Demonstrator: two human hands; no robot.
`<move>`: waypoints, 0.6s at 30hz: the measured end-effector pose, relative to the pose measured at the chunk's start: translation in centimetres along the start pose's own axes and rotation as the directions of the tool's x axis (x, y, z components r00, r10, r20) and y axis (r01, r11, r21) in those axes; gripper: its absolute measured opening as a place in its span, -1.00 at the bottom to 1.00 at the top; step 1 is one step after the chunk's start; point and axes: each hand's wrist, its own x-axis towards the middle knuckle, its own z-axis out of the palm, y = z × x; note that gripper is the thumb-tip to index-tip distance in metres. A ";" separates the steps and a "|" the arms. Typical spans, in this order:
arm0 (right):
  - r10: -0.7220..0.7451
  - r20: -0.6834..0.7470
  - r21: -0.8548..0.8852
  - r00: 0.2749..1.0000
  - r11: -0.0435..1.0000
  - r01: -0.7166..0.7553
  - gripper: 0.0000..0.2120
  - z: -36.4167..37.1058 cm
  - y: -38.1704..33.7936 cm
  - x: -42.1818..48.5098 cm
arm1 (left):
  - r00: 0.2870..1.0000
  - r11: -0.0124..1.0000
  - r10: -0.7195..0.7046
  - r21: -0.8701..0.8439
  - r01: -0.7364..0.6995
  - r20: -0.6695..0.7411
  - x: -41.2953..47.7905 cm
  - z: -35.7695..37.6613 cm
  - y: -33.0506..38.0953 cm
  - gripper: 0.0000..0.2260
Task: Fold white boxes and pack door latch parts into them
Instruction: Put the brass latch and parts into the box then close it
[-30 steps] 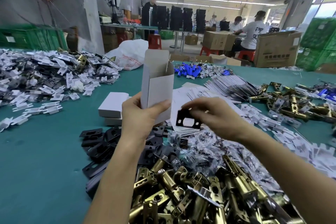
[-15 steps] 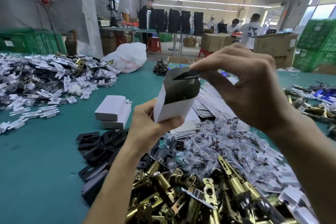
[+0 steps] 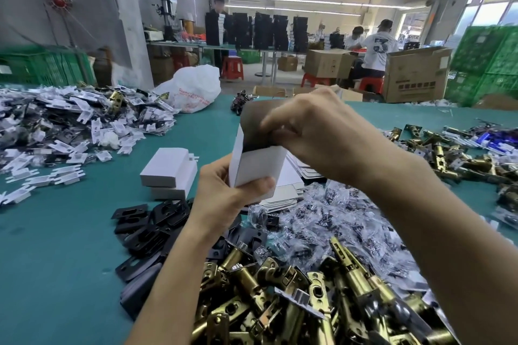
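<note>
My left hand grips the lower half of an upright white box, whose top is open with its dark inside showing. My right hand is at the box's mouth, its fingertips bunched and reaching into the opening. The black plate it pinches is hidden behind the fingers and the box wall. Below my arms lie a pile of brass door latches, a heap of black plates and clear bags of screws.
Two closed white boxes are stacked on the green table left of my hands. Flat box blanks lie behind the held box. A heap of white packaged parts covers the far left. More latches lie at right. People work at the back.
My right hand brought the black plate from beside the box up to its open top, then lowered its fingertips into the mouth. The left hand raised the box slightly.
</note>
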 end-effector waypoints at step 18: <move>0.538 0.527 -0.026 0.658 0.784 -0.620 -0.70 10.6 11.1 -7.6 | 0.988 0.991 -0.114 -0.077 0.107 -0.104 0.4 -0.3 -0.1 -0.77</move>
